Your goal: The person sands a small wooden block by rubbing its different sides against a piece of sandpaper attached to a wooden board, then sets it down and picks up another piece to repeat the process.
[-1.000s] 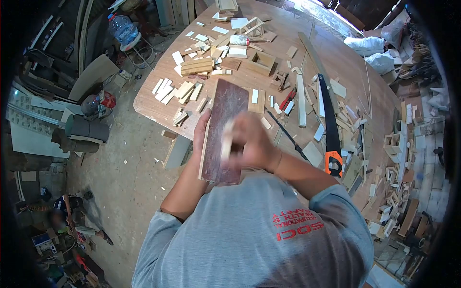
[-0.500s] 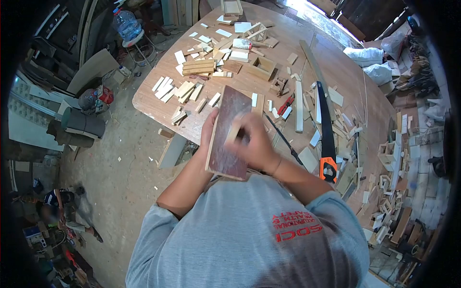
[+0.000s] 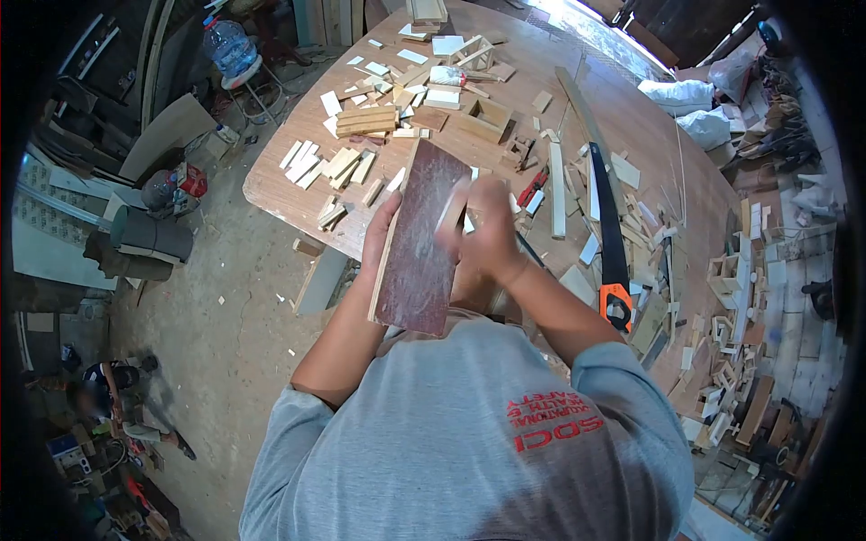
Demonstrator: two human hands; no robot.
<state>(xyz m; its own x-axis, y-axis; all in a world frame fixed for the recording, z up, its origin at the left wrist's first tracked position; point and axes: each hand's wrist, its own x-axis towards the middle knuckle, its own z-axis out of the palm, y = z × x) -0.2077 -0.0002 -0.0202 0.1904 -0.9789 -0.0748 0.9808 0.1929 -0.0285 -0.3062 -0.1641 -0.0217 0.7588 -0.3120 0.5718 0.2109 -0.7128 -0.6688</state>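
Note:
My left hand [image 3: 381, 233] is closed round the left edge of a flat board [image 3: 417, 248], held tilted in front of my chest. Pale dust streaks its dark reddish-brown face, and its side edge is light wood. Fingers bent, my right hand [image 3: 490, 225] grips a small light-coloured wood piece [image 3: 453, 215] against the right part of that face. Motion blurs this piece and the fingertips. Beyond the board, small wood offcuts [image 3: 343, 167] lie on the table [image 3: 298, 212].
A handsaw [image 3: 612, 234] with an orange handle lies at the right of the table. An open wooden box [image 3: 488, 120] and stacked strips [image 3: 367, 121] sit farther back. A water bottle [image 3: 230, 50] stands on a stool at left. Another person [image 3: 113, 388] is at lower left.
My right hand and the small wood piece have moved up and right across the board's face. The board has shifted slightly left, still in my left hand.

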